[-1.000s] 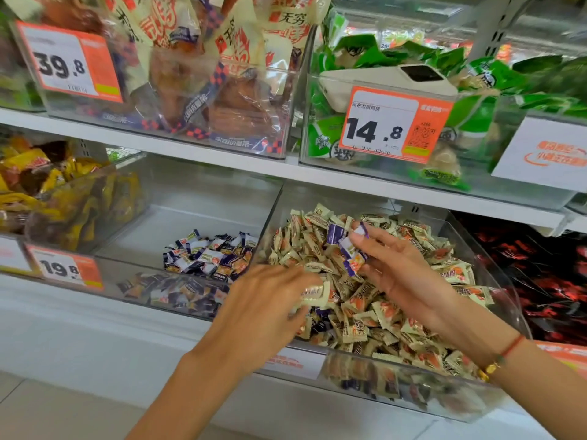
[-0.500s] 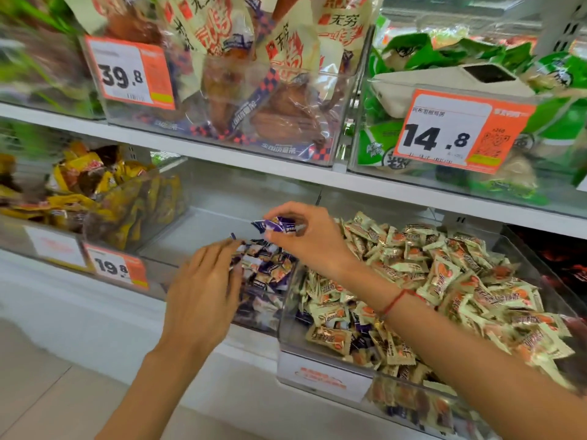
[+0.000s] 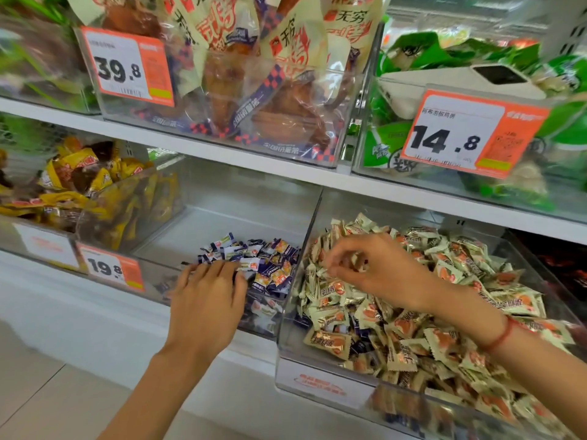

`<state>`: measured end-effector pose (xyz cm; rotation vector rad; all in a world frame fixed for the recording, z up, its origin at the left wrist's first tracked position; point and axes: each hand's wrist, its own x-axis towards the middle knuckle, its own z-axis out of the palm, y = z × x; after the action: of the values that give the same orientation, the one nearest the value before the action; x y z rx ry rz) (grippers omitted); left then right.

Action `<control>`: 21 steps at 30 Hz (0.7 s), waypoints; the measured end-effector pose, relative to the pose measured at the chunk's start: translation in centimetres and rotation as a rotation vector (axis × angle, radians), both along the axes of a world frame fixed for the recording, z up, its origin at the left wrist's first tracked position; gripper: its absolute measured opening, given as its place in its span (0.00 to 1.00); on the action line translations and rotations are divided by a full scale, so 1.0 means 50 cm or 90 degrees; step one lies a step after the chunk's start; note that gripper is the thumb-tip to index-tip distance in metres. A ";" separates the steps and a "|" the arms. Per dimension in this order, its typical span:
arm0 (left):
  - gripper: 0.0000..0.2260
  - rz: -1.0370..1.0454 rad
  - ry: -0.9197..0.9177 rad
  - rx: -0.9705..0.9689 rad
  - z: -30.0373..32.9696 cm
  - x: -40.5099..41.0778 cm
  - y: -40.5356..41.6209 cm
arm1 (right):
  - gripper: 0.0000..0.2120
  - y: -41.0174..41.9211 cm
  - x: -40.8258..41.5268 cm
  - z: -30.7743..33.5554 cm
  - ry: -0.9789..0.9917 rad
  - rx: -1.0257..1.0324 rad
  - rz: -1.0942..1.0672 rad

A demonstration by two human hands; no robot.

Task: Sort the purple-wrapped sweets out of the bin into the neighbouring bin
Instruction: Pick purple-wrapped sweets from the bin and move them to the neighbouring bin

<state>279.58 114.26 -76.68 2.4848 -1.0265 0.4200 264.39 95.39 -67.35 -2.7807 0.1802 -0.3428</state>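
Purple-wrapped sweets (image 3: 254, 265): heaped in neighbouring bin (image 3: 222, 217), left of cream-sweet bin (image 3: 317, 369); strays buried there. Left hand (image 3: 206, 300): flat on heap. Right hand (image 3: 374, 268): curled over cream sweets (image 3: 413, 315), apparently empty. Step: searching. Next: pinch stray.

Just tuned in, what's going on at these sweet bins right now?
A person is sorting sweets on a shop shelf. The left hand rests with straight fingers on the pile of purple-wrapped sweets in the clear plastic middle bin. The right hand hovers over the cream-and-orange wrapped sweets in the clear bin on the right, fingers curled; motion blur hides whether it holds one.
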 end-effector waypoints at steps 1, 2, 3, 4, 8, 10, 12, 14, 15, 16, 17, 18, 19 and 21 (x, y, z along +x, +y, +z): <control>0.20 -0.003 0.008 -0.012 0.006 -0.003 -0.001 | 0.07 -0.008 -0.026 -0.013 0.062 -0.039 0.005; 0.19 -0.009 0.014 -0.030 0.013 -0.008 -0.003 | 0.07 -0.014 -0.049 -0.029 0.135 -0.079 0.018; 0.16 -0.022 0.013 -0.056 0.022 -0.014 -0.007 | 0.09 -0.020 -0.067 -0.045 0.197 -0.125 0.035; 0.15 -0.040 0.003 -0.088 0.032 -0.024 -0.012 | 0.11 -0.027 -0.079 -0.063 0.234 -0.178 0.052; 0.12 -0.176 -0.051 -0.226 0.083 -0.096 -0.033 | 0.22 -0.048 -0.088 -0.102 0.268 -0.325 0.022; 0.12 -0.262 -0.074 -0.247 0.095 -0.133 -0.049 | 0.24 -0.049 -0.077 -0.105 0.269 -0.378 0.000; 0.10 -0.322 -0.072 -0.240 0.095 -0.158 -0.069 | 0.23 -0.041 -0.066 -0.105 0.284 -0.436 -0.011; 0.10 -0.357 -0.048 -0.214 0.091 -0.173 -0.088 | 0.17 -0.039 -0.060 -0.109 0.285 -0.450 -0.021; 0.10 -0.366 -0.032 -0.198 0.088 -0.177 -0.095 | 0.14 -0.043 -0.058 -0.111 0.277 -0.441 -0.022; 0.10 -0.368 -0.015 -0.180 0.087 -0.179 -0.100 | 0.13 -0.049 -0.056 -0.113 0.266 -0.427 -0.017; 0.11 -0.369 -0.002 -0.157 0.089 -0.180 -0.103 | 0.12 -0.057 -0.057 -0.113 0.255 -0.400 -0.009; 0.12 -0.367 0.009 -0.129 0.094 -0.181 -0.105 | 0.12 -0.064 -0.061 -0.108 0.252 -0.367 -0.002; 0.12 -0.364 0.018 -0.098 0.101 -0.183 -0.107 | 0.13 -0.070 -0.067 -0.102 0.251 -0.337 0.001; 0.12 -0.352 0.046 -0.040 0.110 -0.183 -0.117 | 0.14 -0.075 -0.088 -0.079 0.237 -0.296 -0.009</control>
<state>270.42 108.40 -71.16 2.0248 -1.5692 0.1809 259.97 91.64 -71.30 -3.2837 0.2324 0.1602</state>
